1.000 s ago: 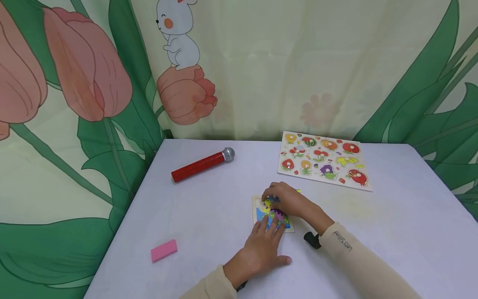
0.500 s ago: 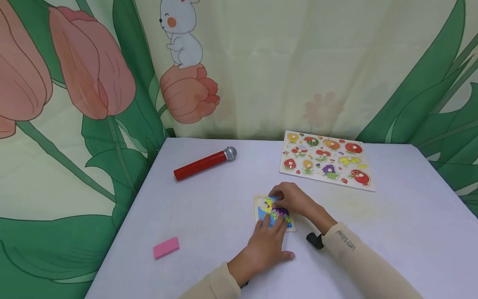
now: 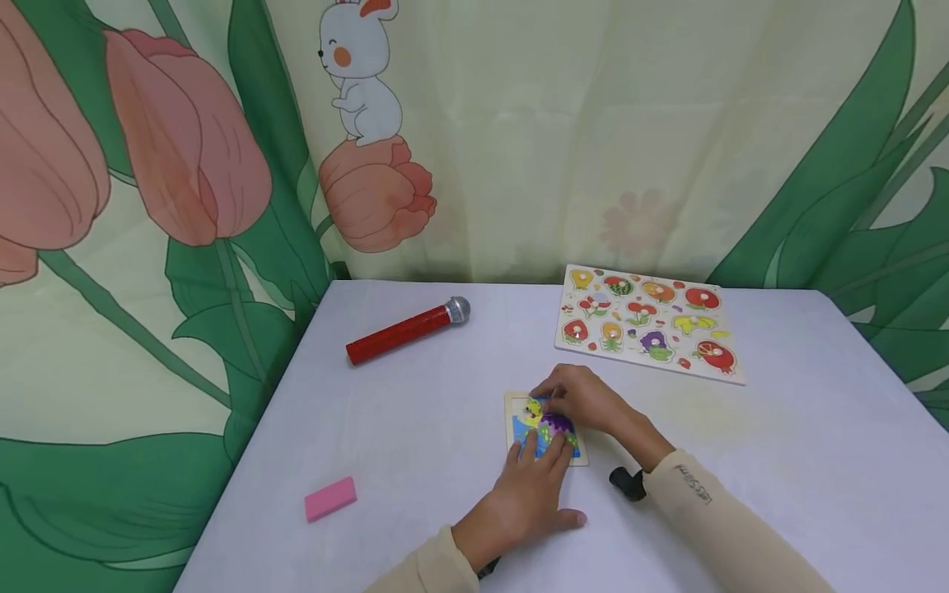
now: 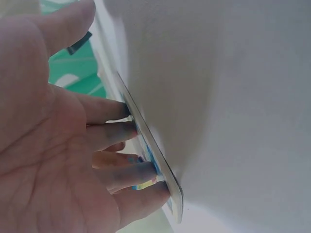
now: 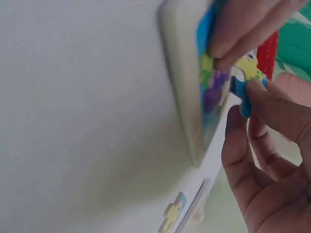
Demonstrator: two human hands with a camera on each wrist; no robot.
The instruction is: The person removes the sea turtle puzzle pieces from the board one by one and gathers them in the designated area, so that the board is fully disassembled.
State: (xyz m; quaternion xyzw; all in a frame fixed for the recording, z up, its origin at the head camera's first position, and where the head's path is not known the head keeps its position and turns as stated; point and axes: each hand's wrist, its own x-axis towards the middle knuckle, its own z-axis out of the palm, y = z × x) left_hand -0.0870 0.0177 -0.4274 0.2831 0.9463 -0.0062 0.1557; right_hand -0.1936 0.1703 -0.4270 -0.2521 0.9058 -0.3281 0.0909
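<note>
A small wooden jigsaw puzzle (image 3: 510, 422) in a pale frame lies on the table, with a blue, yellow and purple picture. My left hand (image 3: 522, 494) rests its straight, spread fingertips on the near part of it; its thumb points away to the right. Over the puzzle's upper part, my right hand (image 3: 586, 399) pinches a blue and yellow puzzle piece (image 5: 243, 94) between thumb and fingers. In the right wrist view this piece looks tilted up from the board. A loose yellow and blue piece (image 5: 172, 213) lies on the table beyond the puzzle, hidden in the head view.
A white fruit peg board (image 3: 648, 325) lies at the back right. Toward the back left is a red toy microphone (image 3: 404, 333) with a silver head. A pink block (image 3: 330, 499) sits at the left. Behind the table hangs a printed curtain (image 3: 519, 165).
My right fingers have shifted slightly right over the puzzle's top, and a yellow bit visible behind that hand is now covered. My left hand keeps its place on the puzzle.
</note>
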